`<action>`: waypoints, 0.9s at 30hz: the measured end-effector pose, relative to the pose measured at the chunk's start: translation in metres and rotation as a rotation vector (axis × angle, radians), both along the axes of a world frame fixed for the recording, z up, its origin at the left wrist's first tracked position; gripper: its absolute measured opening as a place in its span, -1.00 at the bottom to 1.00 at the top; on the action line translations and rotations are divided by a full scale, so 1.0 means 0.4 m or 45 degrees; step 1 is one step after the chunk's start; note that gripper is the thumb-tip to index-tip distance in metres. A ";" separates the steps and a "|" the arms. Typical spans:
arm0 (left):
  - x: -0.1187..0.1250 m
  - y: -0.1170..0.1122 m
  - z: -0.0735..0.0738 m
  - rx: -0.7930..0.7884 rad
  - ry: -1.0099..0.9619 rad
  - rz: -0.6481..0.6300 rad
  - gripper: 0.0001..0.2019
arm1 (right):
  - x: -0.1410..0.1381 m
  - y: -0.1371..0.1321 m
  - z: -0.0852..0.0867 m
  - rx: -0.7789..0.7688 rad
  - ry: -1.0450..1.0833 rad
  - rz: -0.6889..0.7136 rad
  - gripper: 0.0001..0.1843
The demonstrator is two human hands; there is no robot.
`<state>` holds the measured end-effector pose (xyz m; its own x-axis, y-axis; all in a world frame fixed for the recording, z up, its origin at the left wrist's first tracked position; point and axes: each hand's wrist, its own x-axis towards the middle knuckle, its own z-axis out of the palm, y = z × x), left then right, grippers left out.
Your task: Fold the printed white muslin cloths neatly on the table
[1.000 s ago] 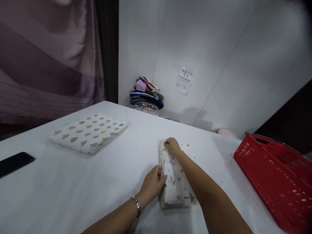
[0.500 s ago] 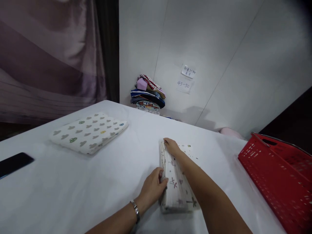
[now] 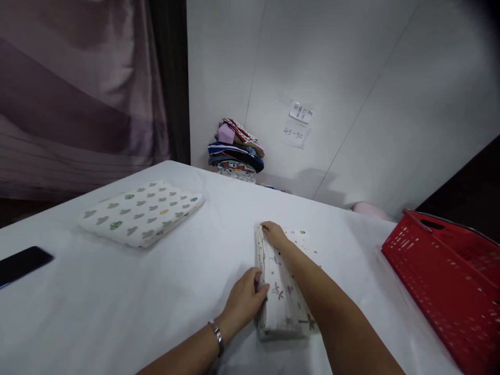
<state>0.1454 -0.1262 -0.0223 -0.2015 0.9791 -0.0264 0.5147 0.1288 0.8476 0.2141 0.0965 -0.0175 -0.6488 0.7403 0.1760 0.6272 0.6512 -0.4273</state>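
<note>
A folded white cloth [image 3: 278,312] printed with small plants and dots lies on the white-covered table, its layered edge facing left. My left hand [image 3: 245,296], with a metal bracelet at the wrist, pinches that edge near its middle, thumb on top. Farther up, my right hand [image 3: 274,235] is closed on the cloth's far left corner, and my right forearm passes over the cloth, hiding part of its right side. Left of my hands lies a second folded cloth [image 3: 142,213], white with grey cloud shapes and a few coloured ones.
At the right edge of the table [image 3: 219,229] stands a red perforated basket [image 3: 441,281] with a metal handle. A dark phone [image 3: 23,265] lies at the far left. Beyond the table, a stack of folded fabrics [image 3: 236,148] stands against the wall, near two paper notes [image 3: 296,133].
Hardly anything differs. Both hands keep their places on the printed cloth, and the whole view has shifted very slightly.
</note>
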 end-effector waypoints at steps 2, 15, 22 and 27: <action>0.000 0.000 0.001 0.007 0.009 -0.007 -0.76 | 0.005 -0.008 0.004 0.018 -0.005 -0.003 -0.65; -0.002 0.000 0.004 0.045 -0.038 -0.008 -0.75 | 0.345 -0.138 -0.010 0.171 0.148 -0.434 -0.56; -0.004 0.011 -0.006 0.039 -0.075 0.013 -0.74 | 0.522 -0.304 -0.040 -0.417 0.459 -0.791 -0.35; -0.002 0.015 0.009 -0.074 -0.145 0.063 -0.55 | 0.550 -0.361 -0.028 -0.616 0.493 -0.849 -0.22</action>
